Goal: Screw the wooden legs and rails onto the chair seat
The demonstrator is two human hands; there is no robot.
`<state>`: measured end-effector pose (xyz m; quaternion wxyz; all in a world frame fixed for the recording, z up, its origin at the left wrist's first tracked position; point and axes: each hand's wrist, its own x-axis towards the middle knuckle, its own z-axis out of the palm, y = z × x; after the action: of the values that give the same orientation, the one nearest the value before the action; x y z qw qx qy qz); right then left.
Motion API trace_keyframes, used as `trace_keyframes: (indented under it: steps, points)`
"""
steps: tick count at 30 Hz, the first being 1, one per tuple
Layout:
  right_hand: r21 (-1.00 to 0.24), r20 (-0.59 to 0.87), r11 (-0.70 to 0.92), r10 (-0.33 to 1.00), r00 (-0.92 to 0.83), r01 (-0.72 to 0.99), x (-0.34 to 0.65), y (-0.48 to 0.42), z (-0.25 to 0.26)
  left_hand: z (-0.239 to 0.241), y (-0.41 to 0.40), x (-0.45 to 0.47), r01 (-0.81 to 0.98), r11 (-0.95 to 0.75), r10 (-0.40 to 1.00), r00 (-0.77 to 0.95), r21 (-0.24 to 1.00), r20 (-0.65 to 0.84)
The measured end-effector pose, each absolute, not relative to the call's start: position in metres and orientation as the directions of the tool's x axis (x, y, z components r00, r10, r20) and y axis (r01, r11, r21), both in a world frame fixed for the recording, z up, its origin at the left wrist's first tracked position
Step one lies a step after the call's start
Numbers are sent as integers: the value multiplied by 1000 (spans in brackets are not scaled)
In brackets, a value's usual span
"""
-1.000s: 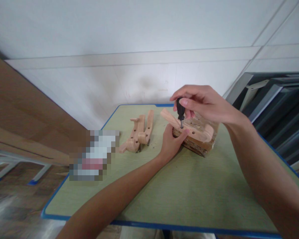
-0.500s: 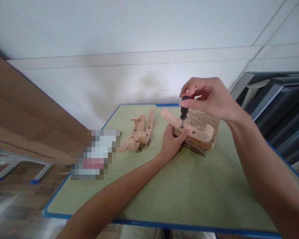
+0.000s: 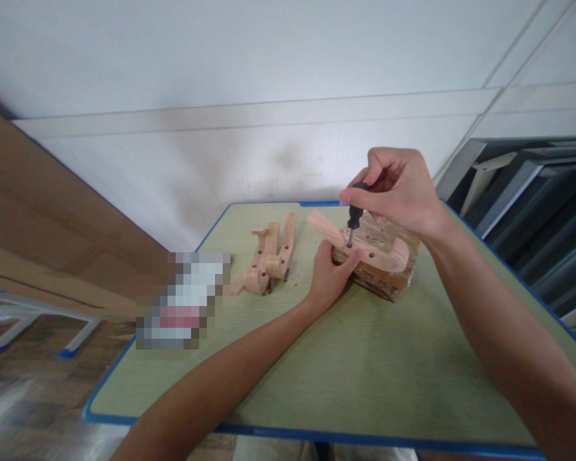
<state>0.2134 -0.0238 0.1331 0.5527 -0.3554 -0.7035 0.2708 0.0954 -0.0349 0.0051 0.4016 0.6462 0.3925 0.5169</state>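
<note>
My right hand (image 3: 398, 189) grips the black handle of a small screwdriver (image 3: 354, 211) between thumb and fingers. The screwdriver's tip stands in the left hole of a pale wooden hook (image 3: 386, 257), and its handle leans a little to the right. A second hole in the hook shows to the right. Under the hook lies a rough wooden block (image 3: 381, 285) with a chipped front edge. My left hand (image 3: 333, 269) presses its thumb on the hook's edge and wraps its fingers round the left side of the block; those fingers are partly hidden.
Several similar wooden hooks (image 3: 267, 256) lie left of my left hand on the green table (image 3: 288, 378), which has a blue rim. Further left is a blurred-out flat object (image 3: 187, 298). A cardboard sheet (image 3: 62, 224) stands at the left, dark panels (image 3: 532, 192) lean at the right.
My right thumb and fingers have shifted round the handle, and the screwdriver now leans more to the right. The left hand, hook and block keep their places.
</note>
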Motion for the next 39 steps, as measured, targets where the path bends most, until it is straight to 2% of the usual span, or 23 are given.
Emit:
trace_keyframes:
  steps: [5, 11, 14, 17, 28, 39]
  points:
    - [-808, 524, 563, 821, -226, 173, 219, -24, 137, 5, -35, 96, 102, -364, 925, 157, 926, 347]
    - [-828, 404, 535, 777, -482, 169, 234, -30, 147, 4, -35, 95, 90, -361, 926, 154, 928, 345]
    - [-838, 351, 513, 766, -538, 184, 239, -32, 150, 4, -35, 95, 95, -359, 926, 159, 928, 342]
    - [-828, 358, 525, 764, -537, 195, 240, -32, 150, 4, -34, 95, 103, -360, 926, 157, 927, 343]
    - [-660, 524, 692, 703, -481, 292, 239, -25, 148, 6, -35, 95, 99, -369, 923, 155, 924, 352]
    - [-671, 584, 676, 735, -345, 304, 223, -28, 142, 5, -34, 96, 100, -370, 923, 150, 924, 354]
